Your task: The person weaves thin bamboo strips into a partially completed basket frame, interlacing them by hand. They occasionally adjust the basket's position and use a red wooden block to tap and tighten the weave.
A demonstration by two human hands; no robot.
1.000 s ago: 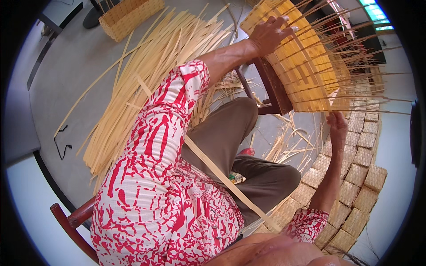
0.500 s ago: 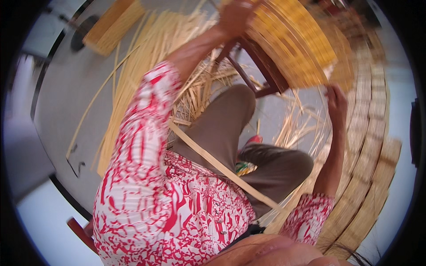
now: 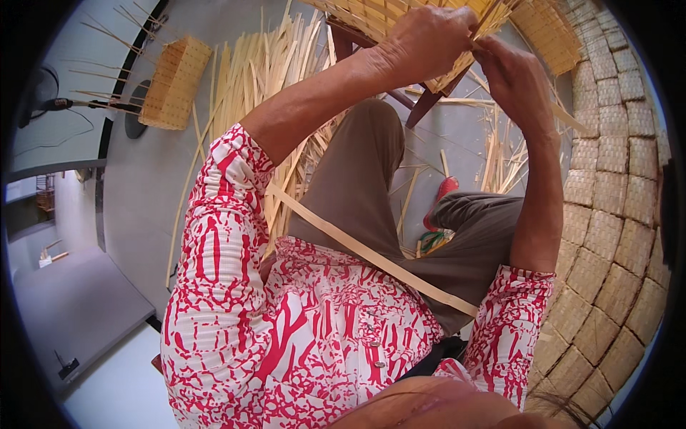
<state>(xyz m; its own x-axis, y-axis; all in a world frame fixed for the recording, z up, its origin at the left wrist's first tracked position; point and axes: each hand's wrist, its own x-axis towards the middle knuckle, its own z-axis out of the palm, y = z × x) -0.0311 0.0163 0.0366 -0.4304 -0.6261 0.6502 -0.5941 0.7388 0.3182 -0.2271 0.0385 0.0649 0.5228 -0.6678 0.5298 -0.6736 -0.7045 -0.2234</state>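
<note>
Lap: a flat pale strip (image 3: 371, 261) slants over the brown trousers (image 3: 350, 171); it probably lies there to stay within reach.
Left hand: the left hand (image 3: 429, 41) arches over the near corner of a woven basket (image 3: 373, 19); its fingers are bent and closed on the edge, seemingly to steady it.
Right hand: the right hand (image 3: 516, 80) meets it at that corner, thumb and fingers pinched together on the weave; exactly which strands they nip is hard to make out.
Basket: yellow, at the top edge of the view, partly cut off; it rests on a dark wooden stool (image 3: 426, 107), which likely bears its weight and frees both hands.
Floor: long loose strips (image 3: 246, 86) lie heaped left of the stool; a red shoe (image 3: 446, 191) shows below it.
Right side: packed rows of woven blocks (image 3: 618, 239) line the wall.
Far left: a second basket (image 3: 175, 82) bristles with unwoven stakes (image 3: 107, 75).
</note>
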